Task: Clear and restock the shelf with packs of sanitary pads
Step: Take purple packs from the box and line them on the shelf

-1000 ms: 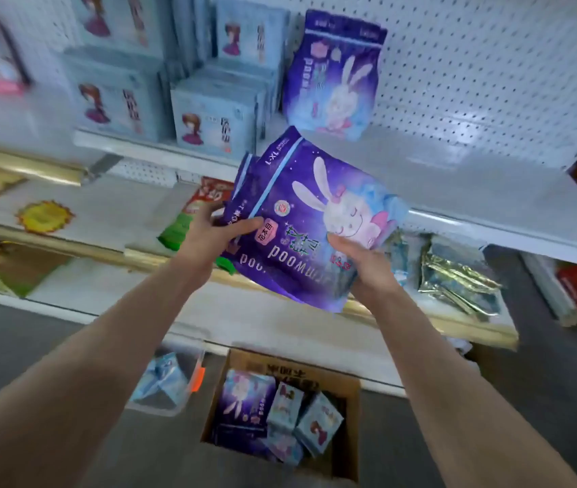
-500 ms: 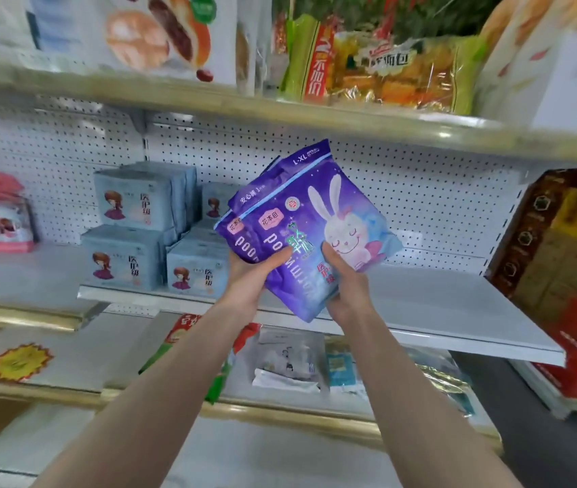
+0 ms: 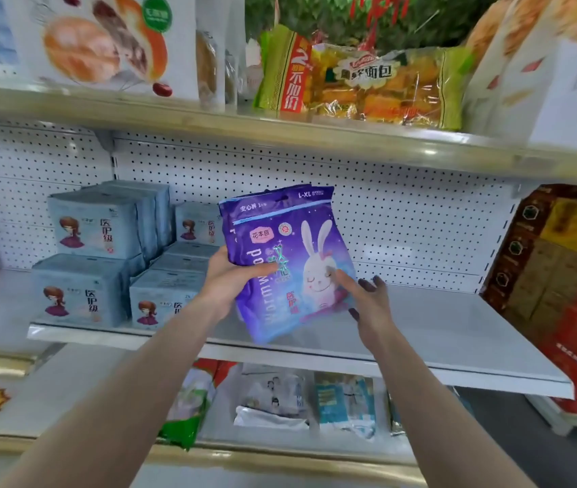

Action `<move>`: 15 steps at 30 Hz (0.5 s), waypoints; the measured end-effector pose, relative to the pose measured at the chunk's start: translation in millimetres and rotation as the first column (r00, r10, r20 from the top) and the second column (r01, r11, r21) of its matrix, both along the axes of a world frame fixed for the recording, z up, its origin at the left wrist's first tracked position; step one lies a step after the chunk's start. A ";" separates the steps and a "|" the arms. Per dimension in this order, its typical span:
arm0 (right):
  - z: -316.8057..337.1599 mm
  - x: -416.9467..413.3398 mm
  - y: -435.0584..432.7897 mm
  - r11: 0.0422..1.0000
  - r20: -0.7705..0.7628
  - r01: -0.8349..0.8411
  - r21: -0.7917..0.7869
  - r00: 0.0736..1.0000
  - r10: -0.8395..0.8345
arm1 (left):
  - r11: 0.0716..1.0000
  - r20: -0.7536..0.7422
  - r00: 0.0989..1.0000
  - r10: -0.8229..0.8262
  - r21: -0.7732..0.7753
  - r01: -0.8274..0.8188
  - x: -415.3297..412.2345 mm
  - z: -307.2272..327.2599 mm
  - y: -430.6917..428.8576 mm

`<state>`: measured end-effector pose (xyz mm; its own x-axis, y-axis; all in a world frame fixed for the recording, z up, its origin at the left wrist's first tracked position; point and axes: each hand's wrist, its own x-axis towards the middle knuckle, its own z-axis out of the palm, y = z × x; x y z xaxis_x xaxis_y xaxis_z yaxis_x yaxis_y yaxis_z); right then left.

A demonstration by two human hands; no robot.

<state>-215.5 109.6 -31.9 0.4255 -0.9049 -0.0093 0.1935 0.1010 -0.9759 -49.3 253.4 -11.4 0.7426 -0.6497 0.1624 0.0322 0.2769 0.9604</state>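
Lowest in the frame, two bare forearms reach up from the bottom edge toward the centre. The left grip (image 3: pixel 225 283) is curled round the left edge of the purple pack (image 3: pixel 287 255) and seems to carry its weight. The right grip (image 3: pixel 368 304) is spread wide and holds nothing; only its fingertips (image 3: pixel 341 276) touch the pack's lower right face. The pack hangs upright, slightly tilted, at centre frame, its bottom corner low over the front of the white shelf (image 3: pixel 438 329). Whether it touches I cannot tell. A second top edge shows behind it, so it may be two packs together.

The step appears to be standing it on the shelf. Set the bottom flat on the bare board just right of the blue-grey packs (image 3: pixel 86 290) at middle left, rabbit facing out, then slide it back toward the pegboard (image 3: pixel 403 227). The soft bag will likely slump, so steady it with the open right grip before the left lets go.
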 end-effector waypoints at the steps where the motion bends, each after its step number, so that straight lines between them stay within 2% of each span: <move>1: -0.6 1.1 -12.8 0.997 -0.075 -0.015 -0.071 0.997 0.010 | 1.000 0.011 1.000 -0.012 0.024 0.012 4.7 -1.9 -5.6; 4: 4.1 11.4 -36.0 0.973 -0.203 -0.168 -0.158 0.970 0.135 | 0.992 0.022 0.998 -0.067 0.105 0.064 13.5 -4.4 -19.5; 8: 6.0 35.5 -65.1 0.917 -0.246 -0.350 -0.191 0.921 0.301 | 0.987 0.033 0.993 -0.113 0.118 0.108 22.5 -1.5 -41.7; 12: -2.4 53.3 -81.3 0.934 -0.188 -0.321 -0.158 0.938 0.290 | 0.976 0.019 0.985 -0.172 0.137 0.168 39.3 -7.8 -57.8; 15: -12.7 66.2 -95.0 0.952 -0.214 -0.256 -0.169 0.952 0.218 | 0.973 -0.083 0.976 -0.201 0.097 0.209 54.0 -13.5 -68.5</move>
<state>-149.3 14.6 -44.5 0.6354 -0.7704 0.0526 -0.0047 -0.0719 -0.9974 4.7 184.9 -24.9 0.5989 -0.8000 0.0367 0.1482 0.1558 0.9766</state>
